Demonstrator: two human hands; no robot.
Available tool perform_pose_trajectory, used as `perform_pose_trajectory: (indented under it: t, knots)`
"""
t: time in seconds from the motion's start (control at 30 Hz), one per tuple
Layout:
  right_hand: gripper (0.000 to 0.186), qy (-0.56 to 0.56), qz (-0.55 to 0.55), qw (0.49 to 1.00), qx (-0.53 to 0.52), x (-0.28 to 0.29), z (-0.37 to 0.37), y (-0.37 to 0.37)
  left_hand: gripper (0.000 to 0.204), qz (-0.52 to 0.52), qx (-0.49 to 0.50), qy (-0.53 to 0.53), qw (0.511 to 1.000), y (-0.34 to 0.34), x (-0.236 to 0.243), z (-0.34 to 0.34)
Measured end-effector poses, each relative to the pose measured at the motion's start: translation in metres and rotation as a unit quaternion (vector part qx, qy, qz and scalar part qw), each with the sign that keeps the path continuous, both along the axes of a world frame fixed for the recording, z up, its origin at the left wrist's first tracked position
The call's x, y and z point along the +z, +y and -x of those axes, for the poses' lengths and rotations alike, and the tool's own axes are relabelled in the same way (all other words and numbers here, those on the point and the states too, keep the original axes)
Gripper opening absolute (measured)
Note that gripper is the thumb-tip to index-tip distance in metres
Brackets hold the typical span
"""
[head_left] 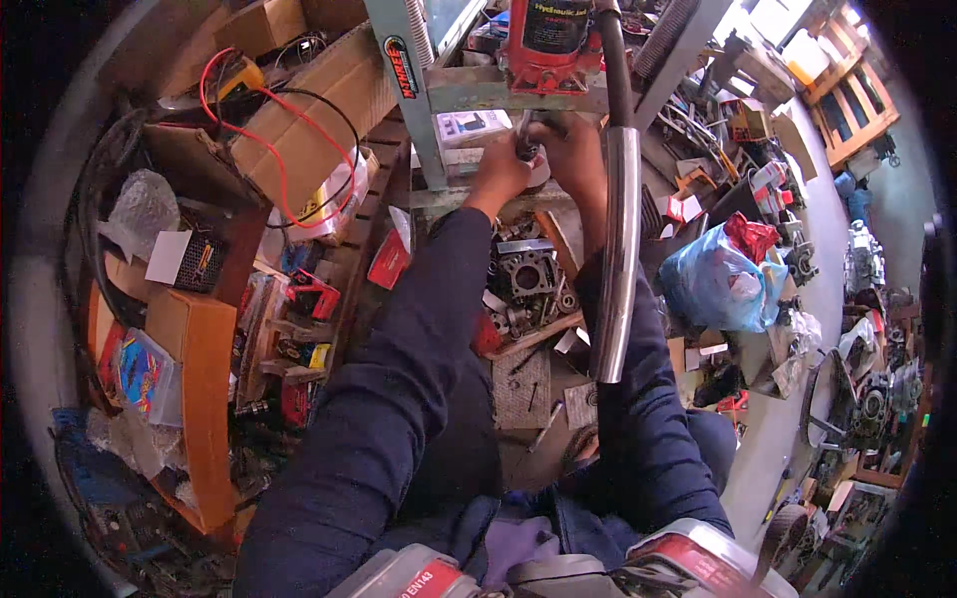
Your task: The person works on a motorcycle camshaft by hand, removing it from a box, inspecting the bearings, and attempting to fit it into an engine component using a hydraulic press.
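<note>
Both arms reach forward to the lower part of a grey press frame (424, 130). My left hand (501, 171) is closed, its fingers round a small dark metal part (525, 148) that shows only in part. Against the same spot, my right hand (572, 157) has its fingers bent inward; what they grip is hidden behind the hand. Just above both hands a red hydraulic jack (548, 50) stands on the frame's crossbar. A shiny steel pipe (620, 249), fitted on the jack's lever, hangs down over my right forearm. A pale round piece (539, 171) shows between the hands.
Below the hands a wooden tray (538, 339) holds greasy metal engine parts. Cardboard boxes (319, 110) and a yellow meter (239, 78) with red and black leads are at left. A blue plastic bag (720, 279) lies at right. A pen-like rod (545, 427) is on the floor.
</note>
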State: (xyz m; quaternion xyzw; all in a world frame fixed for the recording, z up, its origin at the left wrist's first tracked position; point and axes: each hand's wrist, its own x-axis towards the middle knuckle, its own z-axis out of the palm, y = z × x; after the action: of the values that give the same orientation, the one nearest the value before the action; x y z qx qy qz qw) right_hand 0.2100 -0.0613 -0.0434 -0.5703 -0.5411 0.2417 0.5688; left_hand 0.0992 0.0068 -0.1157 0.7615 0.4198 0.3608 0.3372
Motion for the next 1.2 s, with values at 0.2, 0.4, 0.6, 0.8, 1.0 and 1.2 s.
perform_pose_trajectory:
  t: [0.2,0.4,0.6,0.8,1.0,1.2]
  knots:
    - [0.017,-0.111,-0.018,0.994,-0.005,-0.012,-0.009,0.013,0.043,-0.072,-0.018,-0.004,0.997,0.003,-0.001,0.004]
    - [0.019,-0.212,-0.001,0.977,0.002,-0.014,-0.017,0.009,0.04,-0.04,-0.022,-0.024,0.999,0.0,-0.002,0.004]
    - [0.02,-0.199,-0.067,0.978,-0.008,-0.004,-0.002,-0.002,0.038,-0.037,-0.002,-0.003,0.999,0.003,-0.005,0.004]
    - [0.023,-0.112,-0.015,0.993,0.024,-0.014,-0.003,0.006,0.04,-0.012,-0.05,-0.046,0.998,0.002,0.002,0.018]
    - [0.029,-0.201,0.022,0.979,-0.016,-0.078,-0.07,0.033,0.04,-0.019,-0.124,-0.058,0.99,0.011,0.011,0.008]
    - [0.026,-0.305,0.008,0.944,0.127,0.02,-0.054,-0.03,0.041,0.001,-0.081,-0.027,0.996,0.013,0.003,0.036]
